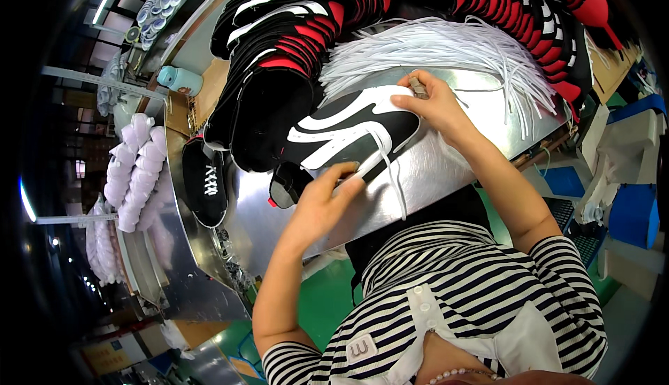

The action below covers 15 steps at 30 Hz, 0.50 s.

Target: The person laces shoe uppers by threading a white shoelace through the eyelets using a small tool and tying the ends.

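fingers of the left hand (322, 204) and right hand (437, 110) grip 1 black-and-white shoe upper (352, 124) by 2 edges, seemingly steadying it over the metal table (439, 165), near white laces (446, 52).

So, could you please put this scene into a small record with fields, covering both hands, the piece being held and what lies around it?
left hand: the left hand grips the shoe upper at its near edge
right hand: the right hand grips its far right end
piece: black and white
lace: white lace trails from it over the metal tabletop
behind: pile of white laces
also around: stacked uppers with red parts; light blue bottle
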Each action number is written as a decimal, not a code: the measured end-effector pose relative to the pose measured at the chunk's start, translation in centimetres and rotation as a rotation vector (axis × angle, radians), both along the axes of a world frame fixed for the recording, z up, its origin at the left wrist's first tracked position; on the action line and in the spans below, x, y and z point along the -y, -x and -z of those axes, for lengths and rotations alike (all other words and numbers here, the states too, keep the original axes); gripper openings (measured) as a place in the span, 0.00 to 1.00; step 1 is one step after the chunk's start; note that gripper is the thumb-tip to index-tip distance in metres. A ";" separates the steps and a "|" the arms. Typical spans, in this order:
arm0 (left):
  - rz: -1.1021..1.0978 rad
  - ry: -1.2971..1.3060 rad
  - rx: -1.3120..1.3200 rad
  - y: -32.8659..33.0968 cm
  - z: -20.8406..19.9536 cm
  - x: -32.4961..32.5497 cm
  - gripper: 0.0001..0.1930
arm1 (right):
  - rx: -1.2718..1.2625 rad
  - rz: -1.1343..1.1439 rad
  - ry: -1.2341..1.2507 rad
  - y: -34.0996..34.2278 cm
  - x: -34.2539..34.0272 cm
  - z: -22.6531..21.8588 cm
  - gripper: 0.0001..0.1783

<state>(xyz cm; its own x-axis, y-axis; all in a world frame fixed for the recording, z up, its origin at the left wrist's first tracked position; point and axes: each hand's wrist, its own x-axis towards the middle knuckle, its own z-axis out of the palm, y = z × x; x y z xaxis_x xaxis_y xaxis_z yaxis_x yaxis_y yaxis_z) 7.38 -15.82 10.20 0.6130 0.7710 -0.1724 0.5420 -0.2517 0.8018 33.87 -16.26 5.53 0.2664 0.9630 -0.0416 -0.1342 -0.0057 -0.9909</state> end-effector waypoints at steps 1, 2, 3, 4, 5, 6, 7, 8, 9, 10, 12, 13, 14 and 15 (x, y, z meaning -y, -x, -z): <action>0.010 -0.158 -0.066 -0.5 -0.1 0.3 0.13 | 0.007 0.025 -0.017 0.0 0.0 0.2 0.15; 0.021 -0.317 -0.132 -1.0 -0.1 0.6 0.12 | 0.014 0.052 -0.033 0.2 0.3 0.3 0.14; 0.022 -0.474 -0.199 -1.3 0.0 0.9 0.11 | 0.022 0.069 -0.049 0.6 0.5 0.2 0.13; 0.001 -0.578 -0.131 -1.4 1.1 0.5 0.09 | 0.059 0.015 -0.011 0.8 1.2 0.2 0.13; -0.027 -0.587 -0.119 -1.4 1.1 0.9 0.09 | 0.097 -0.037 0.026 1.1 2.4 0.1 0.13; -0.050 -0.598 -0.109 -1.5 0.8 1.2 0.09 | 0.132 -0.085 0.062 1.3 3.5 0.0 0.13; -0.062 -0.601 -0.093 -1.8 0.7 1.5 0.09 | 0.170 -0.120 0.108 1.4 4.7 0.1 0.14; -0.069 -0.634 -0.041 -1.9 0.7 1.6 0.10 | 0.276 -0.196 0.089 2.0 5.4 0.4 0.15; -0.061 -0.634 -0.063 -2.2 0.3 1.9 0.10 | 0.379 -0.271 0.072 2.8 5.9 1.0 0.18; -0.053 -0.634 -0.084 -2.6 -0.2 2.2 0.10 | 0.434 -0.269 0.061 3.5 6.2 1.6 0.21; -0.050 -0.671 -0.103 -2.9 -0.8 2.6 0.10 | 0.317 -0.362 0.099 4.4 6.3 1.8 0.16; -0.076 -0.675 -0.070 -2.8 -1.0 2.6 0.10 | 0.204 -0.419 0.093 4.8 6.4 1.7 0.14; -0.103 -0.677 -0.036 -2.5 -1.4 2.4 0.09 | 0.217 -0.505 0.136 4.3 7.1 1.0 0.14; -0.136 -0.685 -0.006 -1.9 -2.2 2.1 0.09 | 0.208 -0.562 0.019 4.2 8.5 1.8 0.14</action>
